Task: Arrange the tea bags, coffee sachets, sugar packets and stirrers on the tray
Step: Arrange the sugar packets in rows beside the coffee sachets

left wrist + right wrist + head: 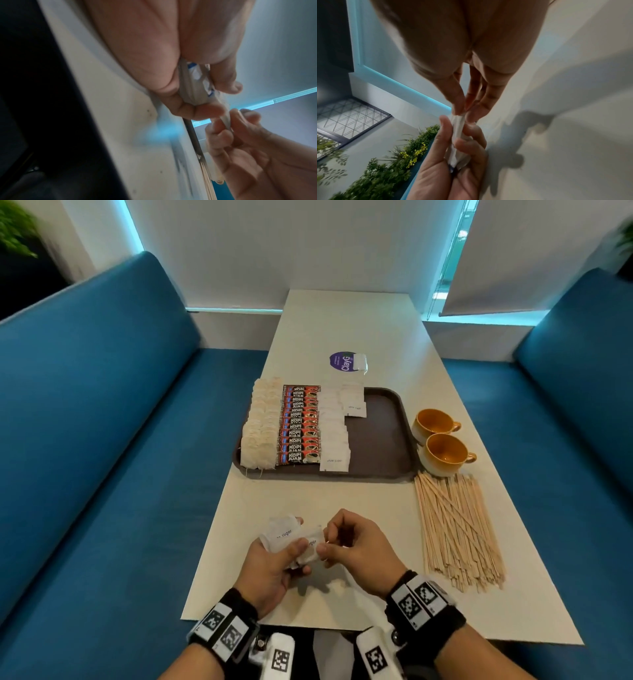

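Above the table, both hands' grips pinch white, blue-lettered sugar packets (291,537).

Head view: evenly lit and moderately bright; cool cyan light came from the window strips (135,237) beside the white roller blinds. Wide-angle bending curved the blue upholstered benches (102,392); the green plant (17,231) at upper left was smeared. Left wrist view: dim, heavily blurred, with a cyan glare patch (164,129) on the pale tabletop. Right wrist view: soft focus, hand shadows (530,129) on the pale tabletop.
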Tool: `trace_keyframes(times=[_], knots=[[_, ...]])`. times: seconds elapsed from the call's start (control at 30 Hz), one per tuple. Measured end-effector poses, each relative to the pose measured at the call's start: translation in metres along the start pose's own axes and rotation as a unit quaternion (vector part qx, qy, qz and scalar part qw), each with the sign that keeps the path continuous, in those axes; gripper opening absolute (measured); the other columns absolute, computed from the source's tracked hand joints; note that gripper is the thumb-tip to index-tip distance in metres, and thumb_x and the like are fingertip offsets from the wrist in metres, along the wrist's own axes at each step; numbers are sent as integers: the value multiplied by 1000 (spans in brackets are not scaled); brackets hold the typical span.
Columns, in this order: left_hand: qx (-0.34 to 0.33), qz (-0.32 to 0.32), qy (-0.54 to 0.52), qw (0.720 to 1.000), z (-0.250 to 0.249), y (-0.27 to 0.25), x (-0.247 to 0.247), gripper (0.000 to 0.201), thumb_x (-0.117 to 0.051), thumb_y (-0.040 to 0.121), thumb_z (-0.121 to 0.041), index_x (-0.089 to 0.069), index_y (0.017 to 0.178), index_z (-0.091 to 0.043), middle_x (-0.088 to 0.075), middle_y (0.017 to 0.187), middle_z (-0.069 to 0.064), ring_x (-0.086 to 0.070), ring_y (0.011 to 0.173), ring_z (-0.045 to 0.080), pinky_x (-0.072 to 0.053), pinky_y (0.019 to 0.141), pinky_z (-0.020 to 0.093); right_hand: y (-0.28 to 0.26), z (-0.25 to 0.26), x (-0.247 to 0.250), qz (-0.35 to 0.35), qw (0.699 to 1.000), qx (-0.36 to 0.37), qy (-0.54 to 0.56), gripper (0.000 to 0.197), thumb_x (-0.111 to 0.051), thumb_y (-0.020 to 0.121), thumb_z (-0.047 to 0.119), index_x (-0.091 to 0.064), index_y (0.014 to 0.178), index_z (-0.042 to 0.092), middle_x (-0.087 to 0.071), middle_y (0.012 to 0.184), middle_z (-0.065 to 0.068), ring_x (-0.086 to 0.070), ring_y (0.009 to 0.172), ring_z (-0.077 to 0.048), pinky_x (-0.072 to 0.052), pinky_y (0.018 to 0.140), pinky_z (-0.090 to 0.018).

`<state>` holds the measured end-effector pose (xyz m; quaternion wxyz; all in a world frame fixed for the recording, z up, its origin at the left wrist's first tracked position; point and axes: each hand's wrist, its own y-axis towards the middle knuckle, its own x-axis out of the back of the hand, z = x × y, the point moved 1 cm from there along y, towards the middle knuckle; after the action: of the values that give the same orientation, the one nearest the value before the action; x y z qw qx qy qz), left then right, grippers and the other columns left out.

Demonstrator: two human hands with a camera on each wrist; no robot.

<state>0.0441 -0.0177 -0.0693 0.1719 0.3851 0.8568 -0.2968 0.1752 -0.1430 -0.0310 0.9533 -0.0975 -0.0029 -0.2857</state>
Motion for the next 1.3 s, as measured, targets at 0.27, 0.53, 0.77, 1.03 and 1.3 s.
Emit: trace_keyframes(times=[0.27, 0.53, 0.77, 1.03, 1.3], knots=[[-28, 24, 14, 999, 6, 0, 7, 54, -83, 72, -1, -61, 121, 3, -60, 81, 23, -53, 61, 26, -43, 46, 29, -6, 0, 3, -80, 996, -31, 37, 17, -75, 84, -7, -80, 93, 7, -74, 89, -19, -68, 67, -20, -62, 72, -33], [-26, 13, 2, 1000, 3, -3, 5, 71, -98, 55, -14, -63, 116, -5, -63, 85, 22, -53, 61, 23, -47, 52, 28, -11, 2, 13, -48, 997, -26, 45, 38, -81, 73, -15, -79, 105, 6, -73, 107, -14, -70, 66, -27, -64, 74, -39], [-27, 11, -30, 999, 0, -3, 2, 47, -81, 75, -9, -60, 117, -9, -69, 98, 17, -70, 100, 38, -59, 71, 41, -18, 2, 11, 1, 1000, -9, 14, 41, -84, 73, -10, -79, 108, 12, -73, 112, -3, -72, 68, -27, -61, 75, -30], [-36, -30, -58, 997, 0, 0, 3, 43, -74, 85, -3, -55, 124, -4, -58, 101, 21, -59, 104, 38, -59, 77, 44, -13, -4, 15, 32, 998, -48, -32, 32, -83, 76, -5, -81, 102, 14, -77, 85, -6, -74, 69, -27, -61, 77, -31], [48, 9, -140, 989, -3, -1, 10, 88, -96, 57, -16, -57, 135, -4, -62, 123, 33, -66, 106, 47, -63, 72, 45, 10, 11, 38, -42, 999, -29, -13, 27, -80, 79, -7, -80, 100, 9, -78, 91, -15, -74, 81, -38, -63, 82, -38]])
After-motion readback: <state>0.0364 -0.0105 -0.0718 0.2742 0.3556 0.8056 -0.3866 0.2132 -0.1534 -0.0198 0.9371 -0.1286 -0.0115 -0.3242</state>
